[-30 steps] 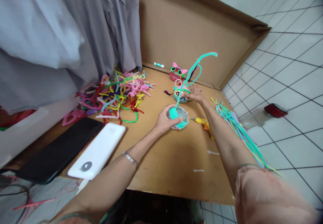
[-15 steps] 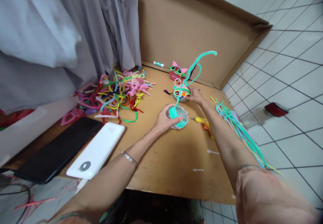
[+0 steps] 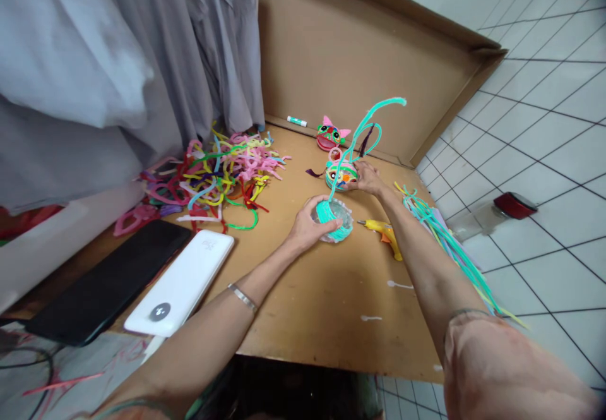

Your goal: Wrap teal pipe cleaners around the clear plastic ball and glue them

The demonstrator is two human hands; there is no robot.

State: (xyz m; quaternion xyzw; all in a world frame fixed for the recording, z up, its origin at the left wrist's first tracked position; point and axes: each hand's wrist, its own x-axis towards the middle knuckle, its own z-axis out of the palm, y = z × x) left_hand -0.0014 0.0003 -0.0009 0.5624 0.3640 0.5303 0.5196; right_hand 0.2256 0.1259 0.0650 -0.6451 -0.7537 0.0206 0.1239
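My left hand (image 3: 310, 223) is closed around a small round piece wrapped in turquoise pipe cleaner (image 3: 326, 213), its thumb across the greyish hollow middle. A long turquoise pipe cleaner tail (image 3: 351, 142) rises from that piece and curves to the upper right, with a loop beside it. Beyond it, my right hand (image 3: 368, 177) has its fingers on the right side of a colourful round animal figure (image 3: 335, 179) with a pink ring on top and purple tassels. Behind that stands a second figure, a red-mouthed animal head (image 3: 330, 134) with pink ears.
A yellow glue gun (image 3: 384, 235) lies by my right forearm. Loose pipe cleaners (image 3: 445, 243) lie along the right edge, and a tangled heap (image 3: 222, 174) sits at left. A white power bank (image 3: 182, 281), black phone-like slab (image 3: 111, 281) and glue stick (image 3: 297, 121) are here too. Cardboard (image 3: 369, 60) walls the back.
Almost nothing differs. The turquoise loop beside the tail has swung slightly right, and the figure at my right hand has turned or shifted very slightly. My left hand stays in place.
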